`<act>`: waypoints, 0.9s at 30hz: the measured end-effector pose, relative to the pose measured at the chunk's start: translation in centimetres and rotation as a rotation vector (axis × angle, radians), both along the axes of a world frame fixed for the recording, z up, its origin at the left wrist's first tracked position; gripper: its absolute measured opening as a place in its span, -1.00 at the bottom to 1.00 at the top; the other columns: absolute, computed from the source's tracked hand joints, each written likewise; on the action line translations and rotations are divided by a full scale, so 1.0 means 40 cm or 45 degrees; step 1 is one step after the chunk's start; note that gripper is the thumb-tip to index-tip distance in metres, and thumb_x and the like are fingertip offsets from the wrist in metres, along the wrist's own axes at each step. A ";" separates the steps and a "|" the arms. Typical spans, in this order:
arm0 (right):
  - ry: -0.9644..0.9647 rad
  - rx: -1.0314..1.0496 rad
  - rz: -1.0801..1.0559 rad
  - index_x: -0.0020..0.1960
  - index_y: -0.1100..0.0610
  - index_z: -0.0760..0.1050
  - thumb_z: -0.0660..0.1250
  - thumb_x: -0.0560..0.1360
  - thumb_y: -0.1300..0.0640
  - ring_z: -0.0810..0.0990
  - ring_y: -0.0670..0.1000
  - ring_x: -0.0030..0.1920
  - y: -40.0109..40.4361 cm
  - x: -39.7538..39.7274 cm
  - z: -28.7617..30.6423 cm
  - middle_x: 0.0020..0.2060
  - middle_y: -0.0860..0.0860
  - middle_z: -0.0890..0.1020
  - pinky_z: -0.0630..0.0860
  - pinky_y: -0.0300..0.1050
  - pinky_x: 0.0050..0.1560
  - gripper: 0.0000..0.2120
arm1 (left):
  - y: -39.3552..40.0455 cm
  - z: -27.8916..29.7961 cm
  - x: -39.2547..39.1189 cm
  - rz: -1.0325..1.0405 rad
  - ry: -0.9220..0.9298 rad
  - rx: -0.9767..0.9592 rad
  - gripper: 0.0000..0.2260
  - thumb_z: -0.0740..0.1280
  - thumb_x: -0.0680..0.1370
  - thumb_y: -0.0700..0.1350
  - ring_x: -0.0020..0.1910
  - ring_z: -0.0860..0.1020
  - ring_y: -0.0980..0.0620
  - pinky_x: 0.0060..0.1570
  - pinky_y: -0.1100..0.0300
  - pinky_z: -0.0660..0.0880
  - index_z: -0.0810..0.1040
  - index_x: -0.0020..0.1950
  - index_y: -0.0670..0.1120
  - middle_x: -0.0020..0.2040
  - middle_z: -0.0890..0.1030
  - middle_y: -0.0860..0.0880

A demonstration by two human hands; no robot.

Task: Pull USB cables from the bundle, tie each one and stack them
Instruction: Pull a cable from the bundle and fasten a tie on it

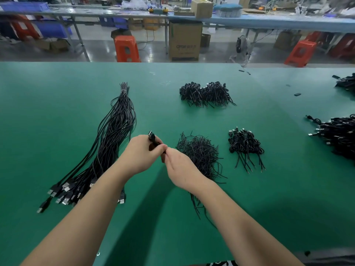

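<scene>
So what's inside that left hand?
A coiled black USB cable: its plug pokes out above the left hand, whose fingers curl round it. The right hand pinches at it too. The rest of the coil is covered.

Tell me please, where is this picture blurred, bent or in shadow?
Head view: sharp on the hands, left hand and right hand, and on the cable bundle; far benches smeared; the green table edge bows from the wide lens; soft arm shadows fall toward the viewer.

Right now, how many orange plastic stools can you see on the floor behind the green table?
3: one stool left of the tall cardboard box, one stool at right, one stool far left under the bench. More may hide at the right edge.
</scene>
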State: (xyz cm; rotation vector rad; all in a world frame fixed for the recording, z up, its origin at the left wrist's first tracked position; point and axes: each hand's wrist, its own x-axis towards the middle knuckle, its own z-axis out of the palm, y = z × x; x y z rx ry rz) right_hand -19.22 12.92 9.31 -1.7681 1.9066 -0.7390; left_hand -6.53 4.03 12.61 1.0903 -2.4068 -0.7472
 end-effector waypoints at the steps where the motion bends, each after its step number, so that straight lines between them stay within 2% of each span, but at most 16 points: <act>1: 0.019 0.005 -0.015 -0.02 0.09 0.32 0.01 0.71 0.12 0.45 0.08 -0.15 -0.001 -0.002 0.000 -0.14 0.01 0.45 0.43 0.04 -0.05 -0.82 | -0.004 -0.006 -0.003 0.011 0.013 0.003 -0.79 0.37 0.55 -0.06 -0.40 0.49 0.14 -0.40 0.36 0.31 0.64 -0.28 0.06 -0.40 0.60 0.06; 3: 0.019 0.013 -0.059 0.00 0.11 0.35 -0.01 0.72 0.09 0.47 0.10 -0.15 -0.005 -0.009 -0.001 -0.13 0.03 0.47 0.45 0.05 -0.08 -0.78 | -0.009 -0.018 -0.015 0.006 0.073 0.073 -0.82 0.38 0.56 -0.06 -0.45 0.46 0.13 -0.41 0.27 0.34 0.63 -0.25 0.07 -0.42 0.58 0.09; 4: 0.003 0.007 -0.091 -0.01 0.13 0.36 -0.01 0.72 0.07 0.48 0.11 -0.15 -0.007 -0.015 0.000 -0.13 0.05 0.49 0.45 0.04 -0.10 -0.76 | -0.013 -0.026 -0.020 -0.017 0.195 0.221 -0.86 0.39 0.56 -0.09 -0.49 0.42 0.12 -0.44 0.26 0.32 0.64 -0.20 0.05 -0.44 0.55 0.12; 6: -0.061 -0.021 -0.173 -0.04 0.15 0.37 0.00 0.72 0.05 0.47 0.10 -0.18 -0.014 -0.036 0.000 -0.16 0.07 0.51 0.40 0.02 -0.16 -0.72 | -0.024 -0.040 -0.026 -0.070 0.571 0.700 -0.96 0.39 0.58 -0.20 -0.50 0.32 0.10 -0.49 0.25 0.26 0.62 0.00 -0.09 -0.40 0.46 0.07; 7: -0.097 -0.031 -0.217 -0.06 0.16 0.37 0.01 0.72 0.05 0.45 0.07 -0.21 -0.017 -0.051 0.000 -0.19 0.06 0.50 0.36 0.00 -0.20 -0.71 | -0.034 -0.053 -0.027 -0.064 0.681 0.850 -0.91 0.39 0.58 -0.23 -0.48 0.30 0.09 -0.49 0.24 0.25 0.59 0.07 -0.12 -0.36 0.44 0.02; 8: -0.131 -0.038 -0.257 -0.07 0.16 0.37 0.01 0.72 0.04 0.43 0.04 -0.23 -0.019 -0.068 0.002 -0.22 0.04 0.49 0.33 -0.02 -0.24 -0.70 | -0.045 -0.072 -0.027 -0.029 0.662 0.857 -0.89 0.38 0.58 -0.23 -0.45 0.32 0.08 -0.48 0.24 0.28 0.59 0.10 -0.11 -0.34 0.45 0.01; 11: -0.221 -0.039 -0.372 -0.14 0.09 0.34 0.01 0.72 0.01 0.39 -0.01 -0.28 -0.024 -0.125 0.004 -0.27 -0.01 0.45 0.30 -0.07 -0.29 -0.68 | -0.066 -0.149 -0.041 0.133 0.158 0.451 -0.91 0.39 0.58 -0.14 -0.37 0.46 0.06 -0.39 0.26 0.38 0.61 0.07 0.00 -0.21 0.58 0.03; 13: -0.285 -0.011 -0.433 -0.16 0.05 0.31 0.00 0.72 -0.01 0.36 -0.02 -0.32 -0.027 -0.155 0.000 -0.31 -0.02 0.42 0.28 -0.06 -0.29 -0.68 | -0.063 -0.204 -0.057 0.145 -0.136 0.314 -0.89 0.36 0.59 -0.11 -0.32 0.50 0.09 -0.35 0.29 0.40 0.61 0.10 0.03 -0.05 0.61 0.03; 15: -0.348 0.015 -0.464 -0.16 0.05 0.31 -0.01 0.71 -0.02 0.33 -0.02 -0.35 -0.029 -0.174 -0.006 -0.33 -0.03 0.38 0.30 -0.07 -0.22 -0.68 | -0.052 -0.255 -0.070 0.111 -0.292 0.233 -0.81 0.34 0.60 -0.08 -0.17 0.51 0.06 -0.15 0.23 0.45 0.59 0.21 0.08 0.10 0.56 0.01; 17: -0.381 0.034 -0.474 -0.15 0.04 0.32 0.00 0.72 -0.02 0.33 -0.01 -0.34 -0.028 -0.181 -0.013 -0.34 -0.03 0.38 0.32 -0.04 -0.18 -0.68 | -0.045 -0.296 -0.082 0.108 -0.322 0.147 -0.71 0.32 0.61 -0.05 -0.01 0.49 0.01 0.01 0.12 0.48 0.52 0.33 0.10 0.17 0.47 0.00; 20: -0.402 0.052 -0.469 -0.14 0.05 0.33 0.00 0.72 -0.02 0.32 -0.02 -0.35 -0.020 -0.181 -0.022 -0.36 -0.05 0.36 0.32 -0.02 -0.17 -0.68 | -0.050 -0.329 -0.095 0.198 -0.318 0.061 -0.68 0.32 0.61 0.00 0.08 0.47 -0.06 0.08 0.05 0.48 0.49 0.37 0.10 0.19 0.41 -0.02; 24: -0.411 0.079 -0.456 -0.09 0.12 0.35 -0.01 0.72 -0.03 0.31 0.00 -0.34 -0.009 -0.179 -0.026 -0.36 -0.04 0.34 0.34 -0.01 -0.17 -0.67 | -0.074 -0.336 -0.094 0.229 -0.330 -0.095 -0.81 0.36 0.59 0.02 0.10 0.42 -0.09 0.10 0.05 0.41 0.61 0.18 0.04 0.14 0.43 -0.05; 27: -0.445 0.094 -0.439 -0.07 0.16 0.35 -0.01 0.72 -0.02 0.29 0.01 -0.34 -0.004 -0.169 -0.027 -0.36 -0.02 0.32 0.34 0.01 -0.17 -0.66 | -0.090 -0.339 -0.079 0.223 -0.367 -0.201 -0.89 0.36 0.59 0.01 0.09 0.37 -0.07 0.08 0.09 0.36 0.61 0.00 -0.01 0.07 0.43 -0.03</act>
